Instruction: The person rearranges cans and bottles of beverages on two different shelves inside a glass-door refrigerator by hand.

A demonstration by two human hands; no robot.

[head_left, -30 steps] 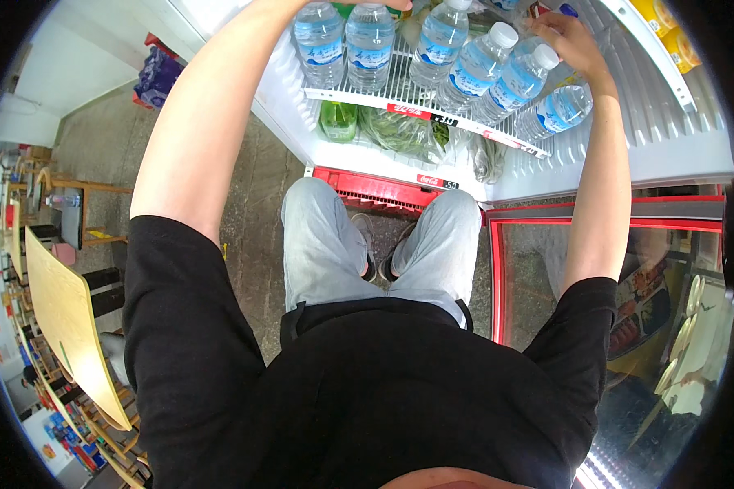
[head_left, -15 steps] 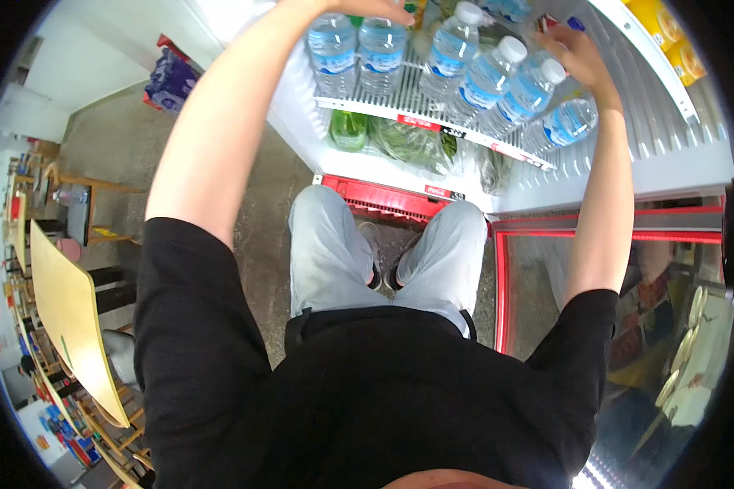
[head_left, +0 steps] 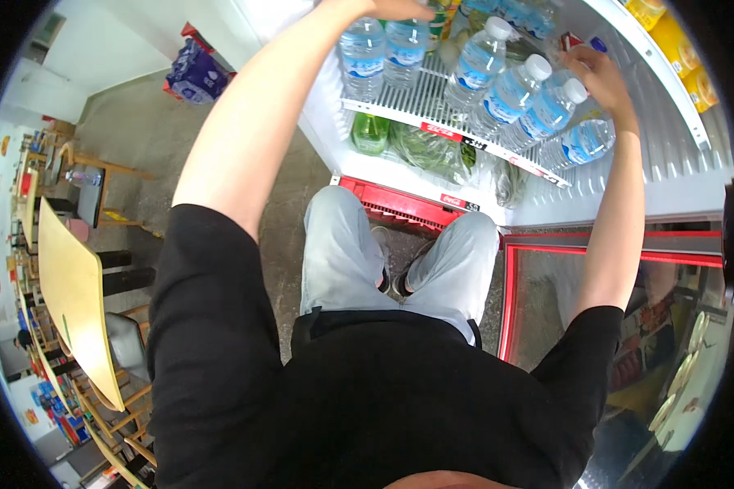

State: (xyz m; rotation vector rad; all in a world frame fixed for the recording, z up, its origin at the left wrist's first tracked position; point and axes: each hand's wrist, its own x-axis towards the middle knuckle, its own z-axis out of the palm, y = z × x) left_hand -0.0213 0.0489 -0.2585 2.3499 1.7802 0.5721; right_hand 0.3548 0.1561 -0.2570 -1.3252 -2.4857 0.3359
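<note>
We see 6 clear plastic water bottles with blue labels [head_left: 510,94] already lying on the white wire fridge shelf [head_left: 432,102]; our right hand [head_left: 599,77], fingers loosely curled at 1 o'clock, touches the rightmost, while our left hand [head_left: 387,8] at 12 o'clock is cut off, grip unclear. The shelf looks nearly filled.

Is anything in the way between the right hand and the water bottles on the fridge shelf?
Nothing visible. The right hand is already at the far end of the row, right beside the nearest water bottle on the wire shelf, with no object between them.
</note>
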